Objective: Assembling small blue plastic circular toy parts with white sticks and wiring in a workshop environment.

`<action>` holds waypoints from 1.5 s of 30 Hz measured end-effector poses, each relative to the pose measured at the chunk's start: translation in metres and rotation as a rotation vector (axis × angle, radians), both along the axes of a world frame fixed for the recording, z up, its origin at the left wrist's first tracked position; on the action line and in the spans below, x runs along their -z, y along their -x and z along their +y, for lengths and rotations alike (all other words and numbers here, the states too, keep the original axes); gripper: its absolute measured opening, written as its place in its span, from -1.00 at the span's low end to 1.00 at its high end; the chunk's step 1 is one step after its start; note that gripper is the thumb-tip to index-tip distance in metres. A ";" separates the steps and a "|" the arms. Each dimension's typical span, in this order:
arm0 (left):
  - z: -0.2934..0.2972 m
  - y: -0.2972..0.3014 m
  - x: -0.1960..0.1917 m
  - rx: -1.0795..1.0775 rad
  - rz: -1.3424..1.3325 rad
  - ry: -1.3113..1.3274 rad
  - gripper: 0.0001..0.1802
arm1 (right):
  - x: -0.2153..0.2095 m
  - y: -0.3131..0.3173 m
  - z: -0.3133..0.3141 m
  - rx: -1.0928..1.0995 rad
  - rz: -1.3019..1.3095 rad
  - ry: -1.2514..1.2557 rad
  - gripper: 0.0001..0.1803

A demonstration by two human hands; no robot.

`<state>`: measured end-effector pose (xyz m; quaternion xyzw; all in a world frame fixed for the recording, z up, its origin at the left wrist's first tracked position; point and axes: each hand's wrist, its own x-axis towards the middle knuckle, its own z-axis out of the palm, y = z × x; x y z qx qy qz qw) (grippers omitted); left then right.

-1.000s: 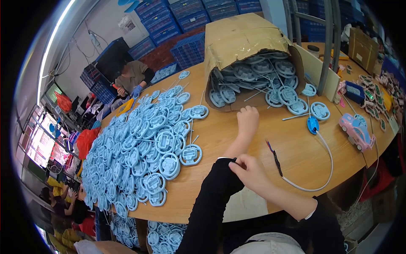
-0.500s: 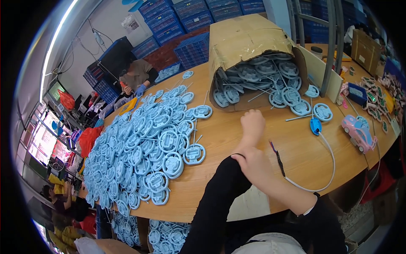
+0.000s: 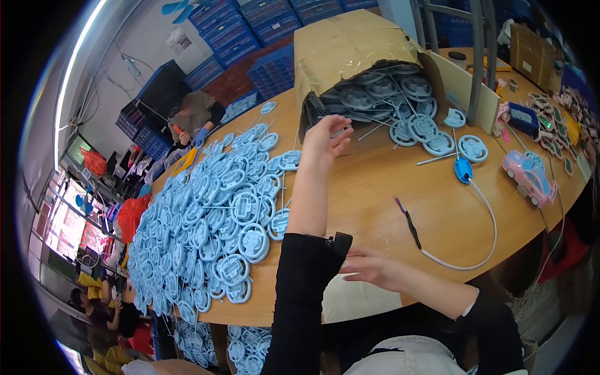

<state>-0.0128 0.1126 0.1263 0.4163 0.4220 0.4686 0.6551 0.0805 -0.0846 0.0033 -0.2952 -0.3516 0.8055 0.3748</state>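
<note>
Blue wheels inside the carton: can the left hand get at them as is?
Likely yes: the left hand looks empty and hovers by the open mouth of the carton, with no flap seen blocking the blue wheels.

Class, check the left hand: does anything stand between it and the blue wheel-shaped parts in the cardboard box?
Nothing visible does. The left hand is raised before the open mouth of the cardboard box, where the blue wheel-shaped parts lie uncovered. The right hand is lower, near the left sleeve, out of that path.
</note>
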 end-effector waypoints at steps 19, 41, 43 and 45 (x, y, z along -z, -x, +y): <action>-0.024 -0.051 0.069 -0.281 1.712 -1.920 -0.93 | -0.043 0.031 -0.035 0.338 -0.084 -0.218 -0.64; -0.057 0.018 0.063 -0.078 0.302 -0.438 -0.79 | 0.011 -0.085 0.056 0.469 -1.586 -0.538 -0.46; -0.053 0.023 0.081 -0.131 0.339 -0.459 -0.80 | 0.022 -0.080 0.064 0.444 -1.633 -0.526 -0.53; -0.048 0.023 0.107 -0.177 0.366 -0.477 -0.81 | 0.038 -0.080 0.070 0.423 -1.688 -0.503 -0.61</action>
